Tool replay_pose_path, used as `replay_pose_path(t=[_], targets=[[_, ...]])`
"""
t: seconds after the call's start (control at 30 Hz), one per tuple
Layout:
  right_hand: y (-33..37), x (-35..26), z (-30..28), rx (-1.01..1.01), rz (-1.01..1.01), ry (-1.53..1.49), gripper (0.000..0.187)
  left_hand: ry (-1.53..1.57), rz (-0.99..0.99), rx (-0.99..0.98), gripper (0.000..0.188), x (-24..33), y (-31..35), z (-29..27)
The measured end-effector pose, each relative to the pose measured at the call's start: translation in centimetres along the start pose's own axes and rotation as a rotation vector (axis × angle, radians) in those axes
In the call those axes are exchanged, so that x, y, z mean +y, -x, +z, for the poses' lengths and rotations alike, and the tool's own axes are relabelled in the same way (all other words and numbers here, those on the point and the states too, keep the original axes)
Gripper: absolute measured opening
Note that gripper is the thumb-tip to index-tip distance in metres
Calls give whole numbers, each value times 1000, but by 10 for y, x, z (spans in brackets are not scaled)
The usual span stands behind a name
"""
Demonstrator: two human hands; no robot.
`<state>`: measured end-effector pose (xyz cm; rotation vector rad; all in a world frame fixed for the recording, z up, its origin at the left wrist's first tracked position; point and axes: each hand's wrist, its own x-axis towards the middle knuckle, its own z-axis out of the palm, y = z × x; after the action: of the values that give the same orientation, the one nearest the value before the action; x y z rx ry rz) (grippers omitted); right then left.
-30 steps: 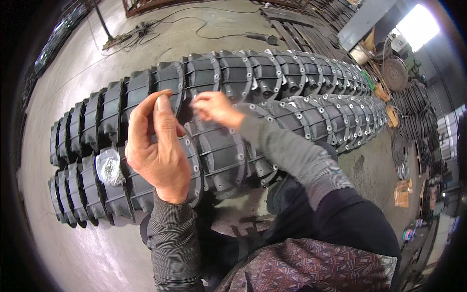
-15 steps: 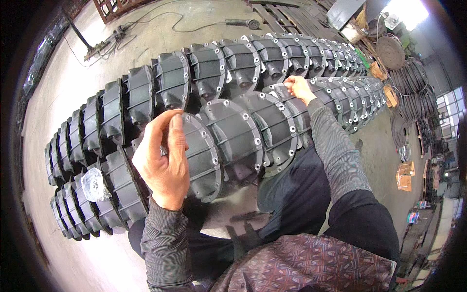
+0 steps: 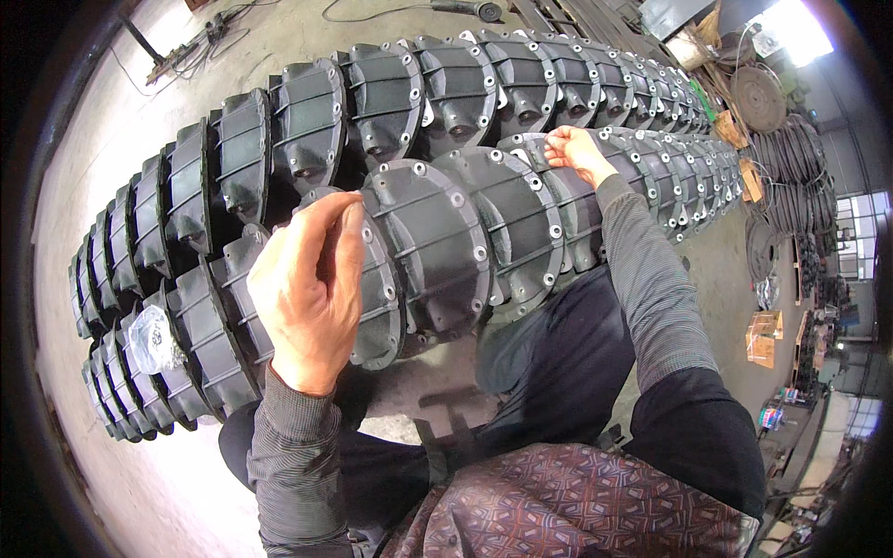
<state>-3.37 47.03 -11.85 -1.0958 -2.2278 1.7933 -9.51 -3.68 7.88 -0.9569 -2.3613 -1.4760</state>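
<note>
Two long rows of dark grey ribbed metal housings with bolt holes around their flanges lie side by side, nested one against another. My left hand (image 3: 312,288) is over the near row, its thumb and fingertips pinched together; anything between them is too small to make out. Behind those fingertips stands one near-row housing (image 3: 430,228). Farther right, my right hand (image 3: 579,158) is pinched close to the upper rim of another near-row housing (image 3: 581,209); what its fingertips hold cannot be made out. A clear plastic bag of small parts (image 3: 156,340) rests on the near row's left part.
The far row of housings (image 3: 386,102) runs behind the near one. Beyond it an angle grinder (image 3: 474,9) with its cable lies on the concrete floor. Coiled black hoses or cables (image 3: 791,163) and a cardboard piece (image 3: 763,337) are at right. My knees are close to the near row.
The whole view has shifted, so the rows sit higher and farther left. Both hands remain pinched, the left still over the near row, the right still by a housing's rim.
</note>
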Motion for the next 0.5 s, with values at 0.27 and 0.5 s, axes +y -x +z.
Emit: replay_pose_path(t=[0.27,0.5], targets=[[-1,-5,12,37,-97,256,15,-71,83,-2,15,-1,-2,-1],[-2,-3,16,101,-201,516,14,-93,92,-16,14,1,-2,-3]])
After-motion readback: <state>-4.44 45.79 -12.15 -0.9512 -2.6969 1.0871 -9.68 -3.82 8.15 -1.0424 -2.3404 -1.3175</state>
